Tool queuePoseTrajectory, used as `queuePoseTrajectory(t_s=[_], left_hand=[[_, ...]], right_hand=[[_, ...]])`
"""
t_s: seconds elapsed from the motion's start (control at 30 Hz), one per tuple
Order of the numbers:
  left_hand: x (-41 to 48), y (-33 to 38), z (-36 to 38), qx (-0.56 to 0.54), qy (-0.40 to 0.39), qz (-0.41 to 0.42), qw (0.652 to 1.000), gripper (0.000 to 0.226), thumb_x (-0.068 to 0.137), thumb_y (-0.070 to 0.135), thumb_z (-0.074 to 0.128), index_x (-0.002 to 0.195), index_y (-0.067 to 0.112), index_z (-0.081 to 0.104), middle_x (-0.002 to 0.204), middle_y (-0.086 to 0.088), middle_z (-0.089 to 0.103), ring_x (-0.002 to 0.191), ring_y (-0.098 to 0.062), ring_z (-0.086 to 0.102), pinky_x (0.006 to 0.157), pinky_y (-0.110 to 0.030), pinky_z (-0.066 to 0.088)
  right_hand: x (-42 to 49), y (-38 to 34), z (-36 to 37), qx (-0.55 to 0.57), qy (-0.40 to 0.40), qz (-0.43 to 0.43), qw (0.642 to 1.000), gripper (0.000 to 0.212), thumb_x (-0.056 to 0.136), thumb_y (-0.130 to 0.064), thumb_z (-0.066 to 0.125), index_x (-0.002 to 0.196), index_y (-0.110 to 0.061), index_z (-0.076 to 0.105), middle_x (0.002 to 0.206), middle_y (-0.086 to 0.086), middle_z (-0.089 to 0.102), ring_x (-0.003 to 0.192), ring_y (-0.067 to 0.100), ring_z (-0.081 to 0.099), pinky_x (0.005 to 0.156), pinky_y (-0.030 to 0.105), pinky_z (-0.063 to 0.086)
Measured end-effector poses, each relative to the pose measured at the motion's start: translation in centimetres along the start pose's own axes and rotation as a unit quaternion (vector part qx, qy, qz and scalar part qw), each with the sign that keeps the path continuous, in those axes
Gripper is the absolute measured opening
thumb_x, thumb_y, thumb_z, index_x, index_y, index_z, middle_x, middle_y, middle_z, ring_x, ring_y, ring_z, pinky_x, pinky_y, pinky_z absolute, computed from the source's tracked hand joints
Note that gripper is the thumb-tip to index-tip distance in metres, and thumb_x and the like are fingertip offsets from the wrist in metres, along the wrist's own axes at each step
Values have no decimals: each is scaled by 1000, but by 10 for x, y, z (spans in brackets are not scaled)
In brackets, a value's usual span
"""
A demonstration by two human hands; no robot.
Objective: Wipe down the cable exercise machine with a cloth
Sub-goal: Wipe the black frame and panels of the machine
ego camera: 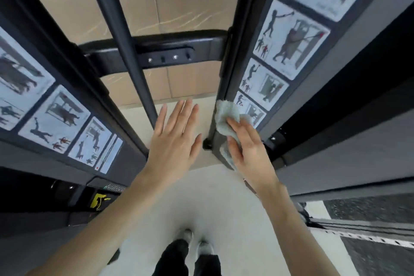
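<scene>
The cable exercise machine rises on both sides of me, with a black right column [226, 69] and a left column [74, 67]. A pale grey cloth [225, 116] lies against the lower edge of the right column. My right hand [248, 148] presses the cloth flat onto the column with straight fingers. My left hand [174, 136] hovers in the gap between the columns, fingers spread and straight, holding nothing and touching nothing.
Exercise picture stickers [289, 40] cover the right panel and more of them [65, 119] cover the left one. A black crossbar [156, 49] joins the columns, and a thin black post [125, 42] stands in front. My feet [197, 244] are on a pale floor.
</scene>
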State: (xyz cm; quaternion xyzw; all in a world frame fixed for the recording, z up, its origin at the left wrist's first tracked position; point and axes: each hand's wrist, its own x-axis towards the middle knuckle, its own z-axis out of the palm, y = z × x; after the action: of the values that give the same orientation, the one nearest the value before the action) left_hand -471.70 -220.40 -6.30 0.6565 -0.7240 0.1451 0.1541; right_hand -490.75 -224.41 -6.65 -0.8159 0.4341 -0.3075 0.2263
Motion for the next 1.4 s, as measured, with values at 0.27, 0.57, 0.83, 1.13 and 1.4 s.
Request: queuePoseTrajectory(t_s=[0.27,0.57,0.83,1.13,1.4], left_hand=[[55,43,-136,-74,105,114,985,57,101,36,34,143,-1,44,150,-19,41,139,-33,39,118,-50,20],[107,94,-214,-123,207,235,942,58,101,39,34,144,2,44,149,-16,43,138,-29,42,116,-51,26],[167,142,-281,-162,316,295,887,57,100,37,36,144,2,44,150,-15,43,139,-29,40,119,-46,17],[242,191,-350,-182,412,349,822,56,99,34,35,144,2,43,149,-16,43,139,-30,40,117,-49,21],[335,243,-424,-178,493,333,784,55,98,32,35,141,1,48,146,-15,47,138,-29,42,120,-46,15]], right_hand=[[5,-93,-127,-115,86,-52,988,43,95,-18,42,132,1,51,130,21,49,115,32,52,101,35,42],[-33,-149,-244,-269,181,-63,944,42,90,-9,41,128,5,52,123,21,53,113,31,52,103,27,40],[-55,-189,-339,-409,235,-68,879,39,91,-9,42,124,6,54,122,19,51,114,27,46,110,14,24],[-35,-213,-428,-508,264,-87,815,38,94,-10,43,129,1,52,127,17,50,116,27,50,110,26,33],[-4,-221,-545,-574,317,-155,739,35,94,-7,46,126,6,55,128,22,51,119,30,47,112,25,29]])
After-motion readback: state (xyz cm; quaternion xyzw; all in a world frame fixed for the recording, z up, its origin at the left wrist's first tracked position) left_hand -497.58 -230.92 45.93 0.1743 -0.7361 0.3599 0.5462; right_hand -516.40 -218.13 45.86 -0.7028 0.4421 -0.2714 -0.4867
